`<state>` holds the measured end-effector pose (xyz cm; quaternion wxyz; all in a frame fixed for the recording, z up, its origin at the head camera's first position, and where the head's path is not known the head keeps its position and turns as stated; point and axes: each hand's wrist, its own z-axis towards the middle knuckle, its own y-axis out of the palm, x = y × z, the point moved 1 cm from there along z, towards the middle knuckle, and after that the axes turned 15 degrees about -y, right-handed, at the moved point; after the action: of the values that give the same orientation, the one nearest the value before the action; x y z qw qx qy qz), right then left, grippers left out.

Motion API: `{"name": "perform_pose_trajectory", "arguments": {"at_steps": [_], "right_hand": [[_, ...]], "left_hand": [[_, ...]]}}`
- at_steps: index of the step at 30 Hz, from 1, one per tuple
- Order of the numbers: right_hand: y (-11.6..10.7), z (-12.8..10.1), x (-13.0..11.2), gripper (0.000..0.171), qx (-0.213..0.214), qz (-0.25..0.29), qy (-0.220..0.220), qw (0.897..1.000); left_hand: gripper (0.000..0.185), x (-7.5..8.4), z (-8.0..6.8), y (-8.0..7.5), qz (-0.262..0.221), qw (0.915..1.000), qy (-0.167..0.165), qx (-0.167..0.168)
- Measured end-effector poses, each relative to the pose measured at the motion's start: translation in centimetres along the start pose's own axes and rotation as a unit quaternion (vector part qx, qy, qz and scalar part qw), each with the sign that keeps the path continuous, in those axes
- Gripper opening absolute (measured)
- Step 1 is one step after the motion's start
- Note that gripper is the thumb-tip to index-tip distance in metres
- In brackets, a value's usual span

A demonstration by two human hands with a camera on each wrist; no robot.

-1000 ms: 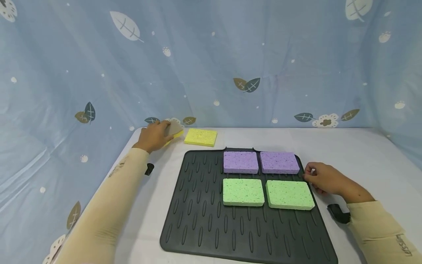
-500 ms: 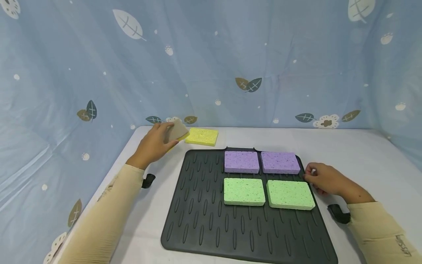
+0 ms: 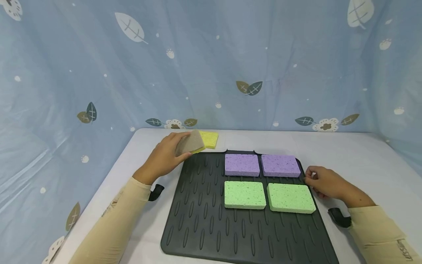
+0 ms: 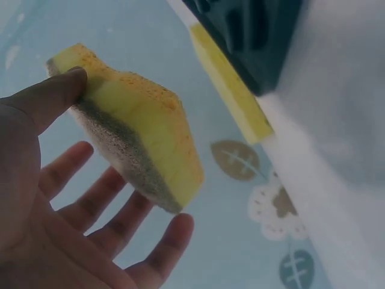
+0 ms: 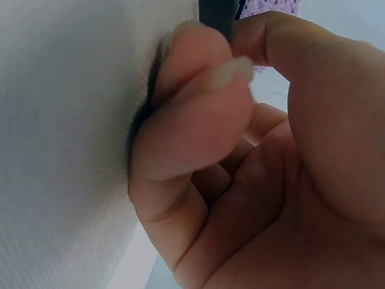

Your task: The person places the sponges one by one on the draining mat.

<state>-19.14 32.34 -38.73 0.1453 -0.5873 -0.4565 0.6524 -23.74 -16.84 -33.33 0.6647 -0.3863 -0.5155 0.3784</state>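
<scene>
My left hand [image 3: 161, 157] pinches a sponge [image 3: 191, 142] with a yellow body and a greyish flat face, held in the air over the mat's back left corner. In the left wrist view the thumb presses the yellow side of this sponge [image 4: 138, 120], and fingertips lie near its grey side. A second yellow sponge [image 3: 211, 139] lies behind it, partly covered. My right hand [image 3: 329, 185], its fingers loosely curled, rests on the table against the right edge of the dark ribbed mat [image 3: 197, 220]. In the right wrist view, the right fingers [image 5: 192, 120] lie close to the mat's edge.
Two purple sponges [image 3: 242, 165] lie side by side at the back right of the mat. Two green sponges [image 3: 245, 195] form a row in front of them. A blue patterned curtain [image 3: 211, 66] hangs along the back of the white table [image 3: 356, 154].
My left hand has lifted the yellow and grey sponge from the back left of the table and carried it to the right. The right hand has stayed in place.
</scene>
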Motion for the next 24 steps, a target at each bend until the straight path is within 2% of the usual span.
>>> {"name": "perform_pose_trajectory", "arguments": {"at_steps": [12, 20, 24], "right_hand": [[0.1, 0.1, -0.1, 0.014, -0.001, -0.015, 0.002, 1.000], [0.1, 0.1, 0.0, 0.012, 0.000, -0.019, 0.001, 1.000], [0.2, 0.1, 0.0, 0.011, 0.003, -0.022, 0.000, 1.000]], "left_hand": [[0.066, 1.6, -1.4, 1.4, 0.032, 0.9986, 0.042, -0.008], [0.062, 1.4, -1.4, 2.6, 0.054, 0.9955, 0.070, -0.034], [0.061, 1.2, -1.4, 2.9, 0.058, 0.9932, 0.095, -0.035]]}}
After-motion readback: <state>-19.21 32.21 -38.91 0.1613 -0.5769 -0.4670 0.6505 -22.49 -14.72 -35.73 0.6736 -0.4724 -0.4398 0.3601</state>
